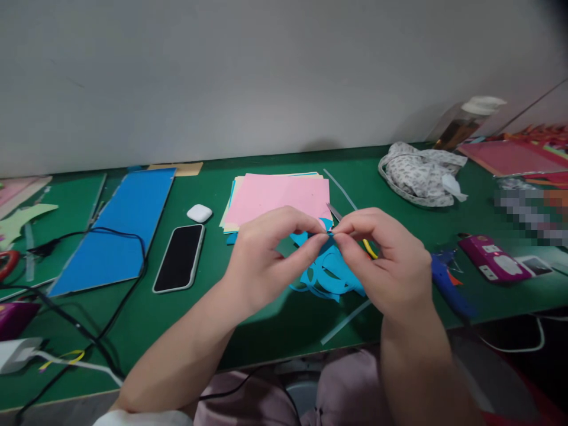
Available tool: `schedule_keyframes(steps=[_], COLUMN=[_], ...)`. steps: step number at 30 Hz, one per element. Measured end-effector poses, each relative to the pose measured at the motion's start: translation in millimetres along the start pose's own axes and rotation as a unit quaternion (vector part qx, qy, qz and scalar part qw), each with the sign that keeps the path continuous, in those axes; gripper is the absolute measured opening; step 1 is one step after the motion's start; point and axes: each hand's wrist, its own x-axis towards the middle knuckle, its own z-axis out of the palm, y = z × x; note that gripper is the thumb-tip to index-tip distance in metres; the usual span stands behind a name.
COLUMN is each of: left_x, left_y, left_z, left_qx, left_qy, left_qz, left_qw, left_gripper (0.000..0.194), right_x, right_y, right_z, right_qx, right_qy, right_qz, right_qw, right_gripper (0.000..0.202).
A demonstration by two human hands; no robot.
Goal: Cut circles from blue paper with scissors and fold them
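My left hand [275, 254] and my right hand [386, 260] meet in front of me, thumbs and forefingers pinched almost tip to tip. Between them is a small piece of blue paper [327, 224], mostly hidden by the fingers. Curled blue paper scraps [332, 273] lie on the green table just below the hands. Partly behind my right hand are scissors, of which a metal blade [334, 212] and a yellow handle part [370, 249] show. A stack of coloured paper [279, 198], pink on top, lies beyond my left hand.
Left of the hands lie a phone [180, 258], a white earbud case [199, 213], a blue board [118, 231] and black cables [128, 290]. To the right are a blue glue gun [452, 287], a purple box [494, 257], a patterned cloth bag [419, 174] and a bottle [468, 124].
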Motion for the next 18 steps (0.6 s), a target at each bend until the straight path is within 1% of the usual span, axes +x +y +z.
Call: schedule_keyframes(steps=[3, 5, 7, 9, 10, 12, 14, 16, 18], left_x=[0.6, 1.0, 0.8, -0.4, -1.2, -2.4, -2.3, -0.3, 2.6], left_y=[1.2, 2.1, 1.8, -0.6, -2.6, -7.7, -12.3, -15.2, -16.5], left_z=[0.3, 0.1, -0.9, -3.0, -4.4, -7.6, -10.2, -11.2, -10.4], left_qx=[-0.010, -0.017, -0.025, -0.042, -0.057, -0.090, -0.101, -0.083, -0.057], left_qy=[-0.003, -0.008, -0.018, -0.026, -0.029, -0.037, -0.061, -0.091, -0.097], left_qz=[-0.003, -0.017, -0.054, -0.088, -0.094, -0.076, -0.032, 0.024, 0.079], left_qw=[1.000, 1.000, 0.998, 0.995, 0.994, 0.992, 0.993, 0.992, 0.990], left_gripper=[0.003, 0.004, 0.006, 0.011, 0.015, 0.025, 0.033, 0.039, 0.036], right_x=[-0.3, -0.6, -0.8, -0.5, -0.1, 1.4, 3.2, 4.8, 5.7], right_y=[0.0, -0.3, 0.0, 1.7, 3.1, 6.6, 9.8, 11.6, 12.2], right_z=[2.0, 3.4, 4.4, 5.2, 5.5, 6.4, 8.1, 11.0, 15.1], right_qx=[-0.003, 0.007, 0.041, 0.108, 0.152, 0.252, 0.346, 0.415, 0.455], right_qy=[0.008, 0.009, 0.007, 0.005, 0.009, 0.018, 0.024, 0.022, 0.020], right_qz=[0.001, 0.018, 0.065, 0.138, 0.175, 0.234, 0.274, 0.301, 0.317], right_qw=[1.000, 1.000, 0.997, 0.985, 0.973, 0.939, 0.897, 0.858, 0.832], right_gripper=[0.011, 0.010, 0.009, 0.007, 0.006, 0.005, 0.005, 0.005, 0.006])
